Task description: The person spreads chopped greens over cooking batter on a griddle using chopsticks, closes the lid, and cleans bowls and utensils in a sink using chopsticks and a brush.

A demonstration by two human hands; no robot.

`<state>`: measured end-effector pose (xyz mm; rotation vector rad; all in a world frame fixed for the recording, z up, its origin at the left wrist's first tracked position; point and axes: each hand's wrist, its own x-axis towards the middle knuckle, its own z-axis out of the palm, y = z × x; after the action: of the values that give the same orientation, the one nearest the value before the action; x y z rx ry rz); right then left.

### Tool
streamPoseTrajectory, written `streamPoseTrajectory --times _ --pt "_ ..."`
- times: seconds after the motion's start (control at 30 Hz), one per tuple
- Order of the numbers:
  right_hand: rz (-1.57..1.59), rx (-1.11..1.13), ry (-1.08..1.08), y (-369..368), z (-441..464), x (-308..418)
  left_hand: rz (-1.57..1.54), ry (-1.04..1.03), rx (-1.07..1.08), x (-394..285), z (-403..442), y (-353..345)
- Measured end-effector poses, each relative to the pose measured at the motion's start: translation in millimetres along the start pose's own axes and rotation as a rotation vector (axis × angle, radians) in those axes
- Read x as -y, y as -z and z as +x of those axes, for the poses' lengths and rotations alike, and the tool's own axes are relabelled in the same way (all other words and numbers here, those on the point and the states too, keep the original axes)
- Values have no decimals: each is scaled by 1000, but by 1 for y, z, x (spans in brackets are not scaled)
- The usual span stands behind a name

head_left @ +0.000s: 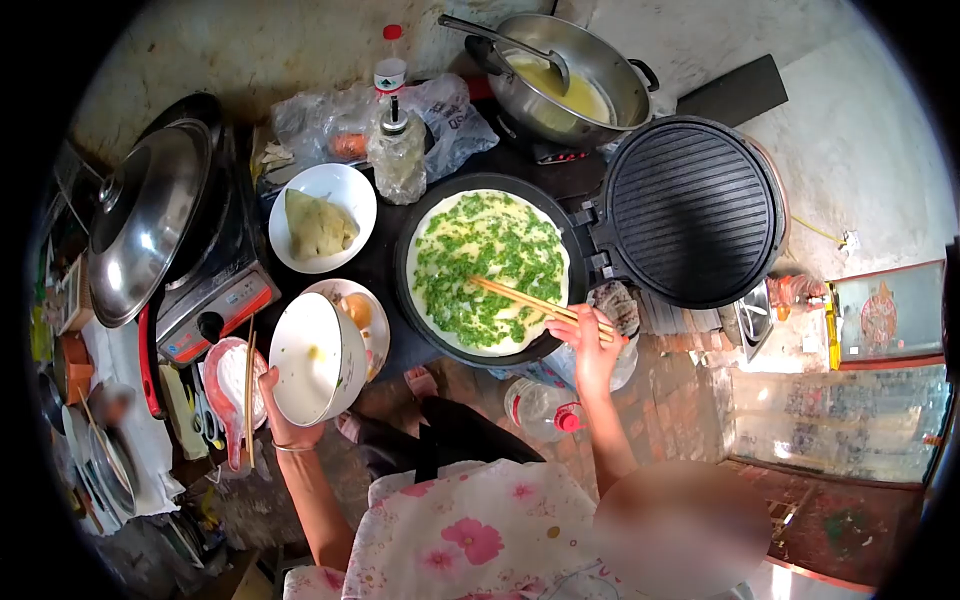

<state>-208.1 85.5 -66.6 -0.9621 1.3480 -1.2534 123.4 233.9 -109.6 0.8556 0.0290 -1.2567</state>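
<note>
My right hand is closed around a pair of wooden chopsticks, whose tips reach onto chopped greens spread over a thin round pancake. The pancake lies in the black electric griddle, whose ridged lid is swung back to the right. A white bowl tilts in my left hand, thumb at its rim, with only a little residue showing inside. Partly behind that bowl is a plate with eggshells. A second white bowl holds a folded pale green piece of food.
At the back stands a steel pot with yellowish liquid and a ladle. A glass bottle is beside plastic bags. On the left are a lidded wok, a pink flour dish and another chopstick pair.
</note>
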Motion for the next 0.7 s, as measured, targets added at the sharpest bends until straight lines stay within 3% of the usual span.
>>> streamPoseTrajectory --times 0.53,0.7 --pt "48 -35 -62 5 4 -16 -24 46 4 1 3 3" --pt "79 -142 -42 14 8 -7 -22 56 19 1 0 -6"
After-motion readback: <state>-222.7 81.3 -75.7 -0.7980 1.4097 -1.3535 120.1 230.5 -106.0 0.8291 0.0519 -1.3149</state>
